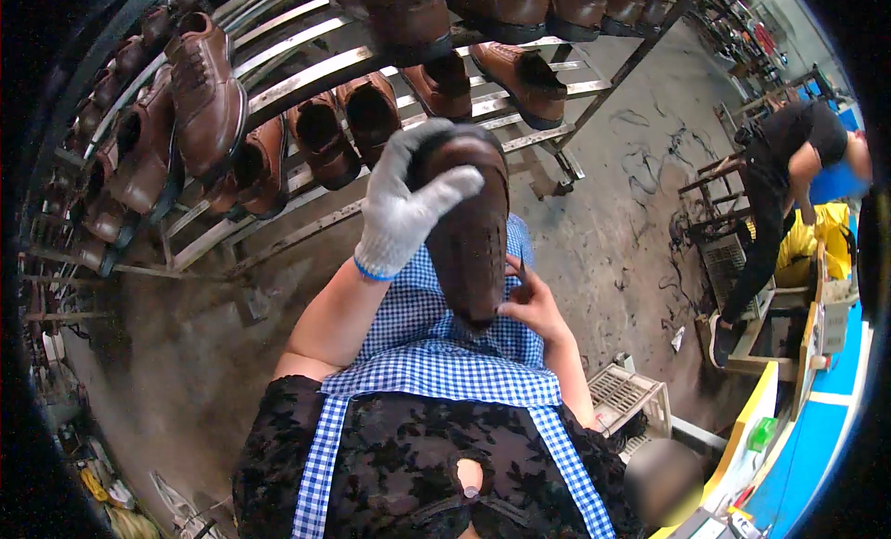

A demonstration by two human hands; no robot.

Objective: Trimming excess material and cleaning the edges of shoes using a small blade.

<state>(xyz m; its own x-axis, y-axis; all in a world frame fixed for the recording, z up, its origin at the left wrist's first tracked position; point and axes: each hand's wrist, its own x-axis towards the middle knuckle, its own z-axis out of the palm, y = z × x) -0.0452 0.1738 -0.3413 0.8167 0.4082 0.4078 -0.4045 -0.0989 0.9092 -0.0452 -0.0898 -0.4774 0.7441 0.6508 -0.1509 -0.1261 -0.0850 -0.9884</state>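
A dark brown leather shoe (467, 228) hangs in front of my apron, its toe pointing away and its heel end toward me. My left hand (404, 205), in a pale knitted glove with a blue cuff edge, grips it round the toe, thumb across the upper. Beside the heel end on the right is my bare right hand (536, 307), thumb close to the shoe's edge and fingers bent. Something thin, dark and pointed sticks up from those fingers; its kind is unclear. The shoe hides part of the right fingers.
Ahead and to the left, a metal rack (320, 75) carries rows of brown shoes (206, 98). At right another person (789, 168) bends by a yellow bag (812, 233). A pale plastic crate (631, 400) and a blue-topped bench (821, 428) stand near my right side. Dark scraps litter the floor.
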